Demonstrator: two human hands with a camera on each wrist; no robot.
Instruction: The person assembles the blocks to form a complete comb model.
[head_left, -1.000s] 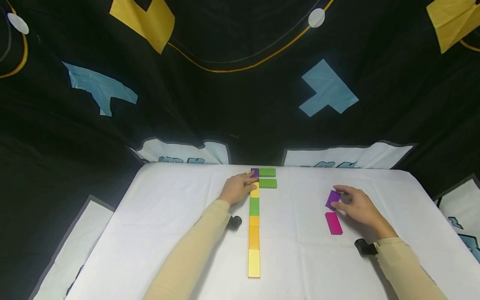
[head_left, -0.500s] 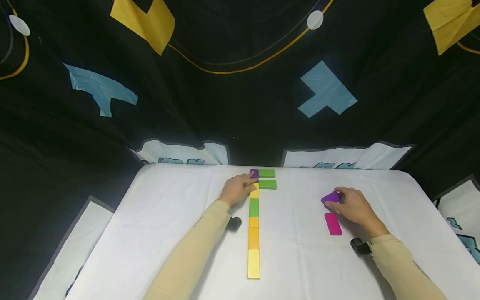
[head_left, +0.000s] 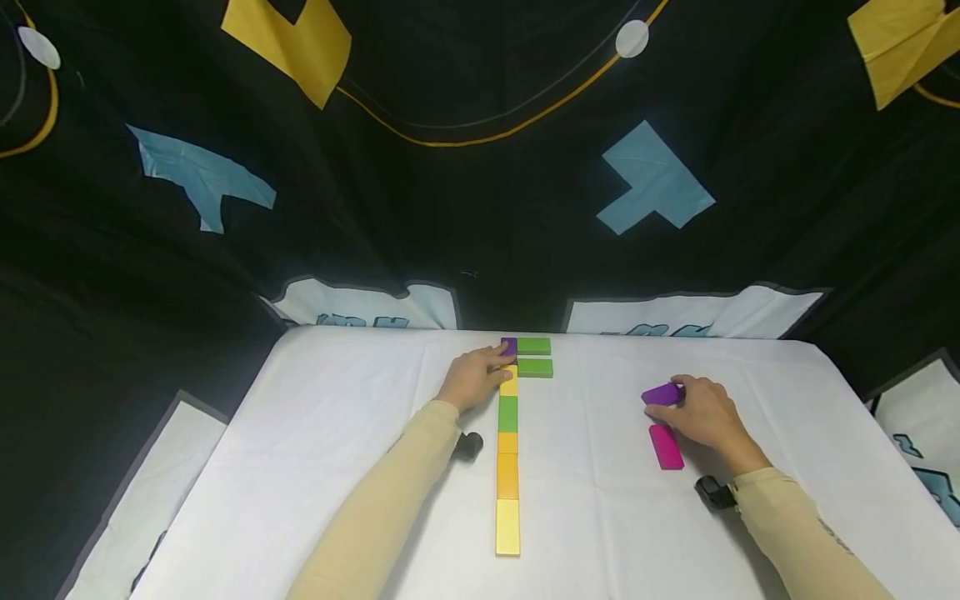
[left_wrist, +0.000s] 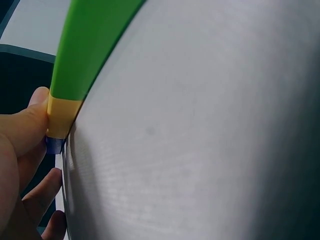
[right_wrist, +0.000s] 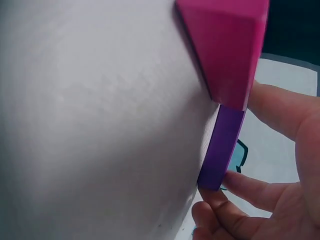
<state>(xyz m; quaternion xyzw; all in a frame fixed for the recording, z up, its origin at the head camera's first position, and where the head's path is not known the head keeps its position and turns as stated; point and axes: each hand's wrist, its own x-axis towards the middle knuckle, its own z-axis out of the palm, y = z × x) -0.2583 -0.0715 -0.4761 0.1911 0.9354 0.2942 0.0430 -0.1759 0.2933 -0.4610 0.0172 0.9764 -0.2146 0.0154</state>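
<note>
My left hand (head_left: 474, 377) rests at the far end of a straight row of blocks. Its fingertips touch the small purple block (head_left: 509, 343), and the thumb lies on the yellow block (left_wrist: 62, 117) beside it. A green block (head_left: 507, 414) comes nearer in the row, then orange blocks (head_left: 507, 475) and a pale yellow block (head_left: 507, 527). Out to the right, my right hand (head_left: 707, 410) pinches a purple block (head_left: 662, 393) by its ends, between thumb and fingers, close over the cloth. A magenta block (head_left: 666, 447) lies just on its near side.
Two green blocks, a far one (head_left: 534, 346) and a nearer one (head_left: 536, 367), lie crosswise right of the row's far end. White cloth (head_left: 300, 400) covers the table, and a black patterned curtain (head_left: 450, 217) hangs behind it.
The purple block in my right hand has turned from slanting lengthwise to nearly crosswise, shifting slightly left. My right forearm has moved left with it. The left hand stays in place.
</note>
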